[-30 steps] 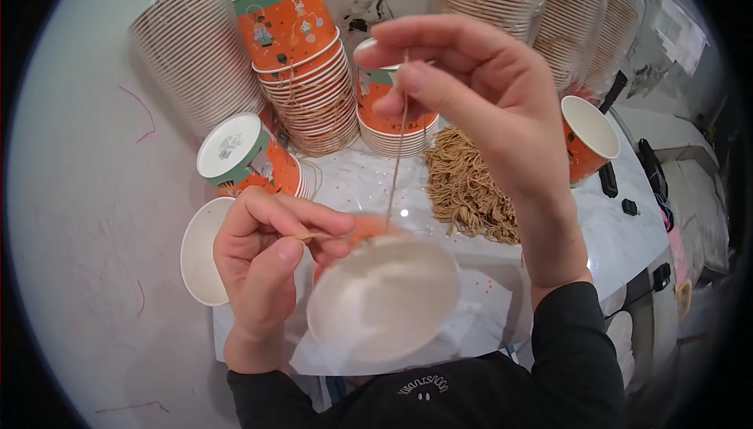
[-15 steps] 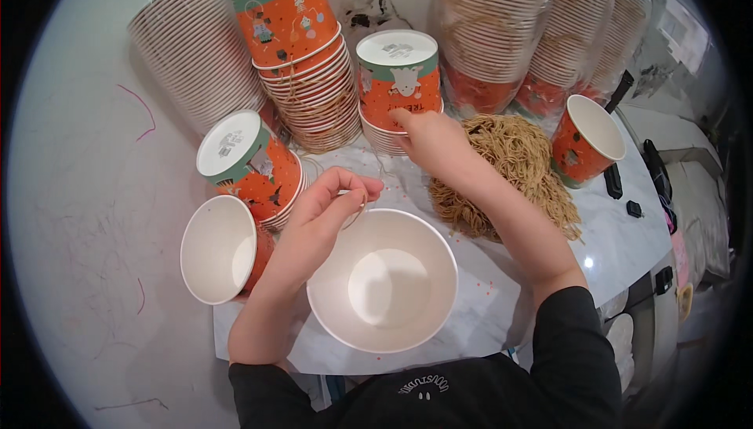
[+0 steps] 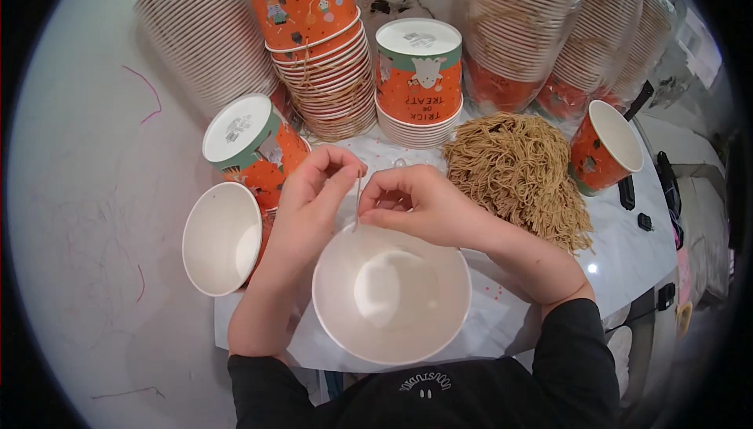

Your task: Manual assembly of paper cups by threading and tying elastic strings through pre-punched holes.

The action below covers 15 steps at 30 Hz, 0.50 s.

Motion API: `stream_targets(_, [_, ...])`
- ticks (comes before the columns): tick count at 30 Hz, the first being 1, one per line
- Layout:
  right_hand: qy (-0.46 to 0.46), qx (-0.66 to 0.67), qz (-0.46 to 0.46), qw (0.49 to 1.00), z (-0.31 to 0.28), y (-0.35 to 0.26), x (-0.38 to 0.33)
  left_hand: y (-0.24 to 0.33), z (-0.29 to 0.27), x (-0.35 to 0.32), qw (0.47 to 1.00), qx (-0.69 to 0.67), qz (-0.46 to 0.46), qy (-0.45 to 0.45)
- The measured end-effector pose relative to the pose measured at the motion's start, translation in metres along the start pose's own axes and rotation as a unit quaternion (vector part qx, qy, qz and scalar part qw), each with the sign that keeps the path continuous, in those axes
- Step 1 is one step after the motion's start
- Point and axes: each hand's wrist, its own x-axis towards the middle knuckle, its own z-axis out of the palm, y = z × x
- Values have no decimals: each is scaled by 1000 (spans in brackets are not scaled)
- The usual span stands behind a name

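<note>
A thin, light-coloured cord [image 3: 358,196] runs from the fingertips of my left hand [image 3: 312,198] down to the far rim of a white paper bucket [image 3: 392,296]. My left thumb and index finger pinch its upper end. Close beside it, my right hand [image 3: 420,203] has its thumb and fingers closed at the lower part of the cord, right above the rim. The bucket stands upright in front of me, with its white inside showing. Whether the cord passes through a hole in the rim cannot be made out.
A heap of tan cords [image 3: 522,174] lies to the right, beside an upright orange bucket [image 3: 608,147]. Upside-down orange buckets [image 3: 420,88] stand behind, near a tall corded stack [image 3: 321,60] and plastic-wrapped stacks [image 3: 525,21]. Another bucket [image 3: 223,241] lies tilted at left.
My right hand has come back from the upside-down bucket stack to the cord beside my left hand. The cord, looped at my left fingers before, now hangs straighter between both hands.
</note>
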Motion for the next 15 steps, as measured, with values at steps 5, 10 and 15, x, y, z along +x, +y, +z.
stream_targets(5, [-2,-24,18,1000,2,-10,-5,9,-2,2,988,140,60,39])
stream_targets(10, [-34,-47,-24,998,5,-5,-7,10,-1,0,966,228,125,14])
stream_targets(15, [-99,-108,22,989,-2,-20,-13,15,-8,0,828,485,175,221])
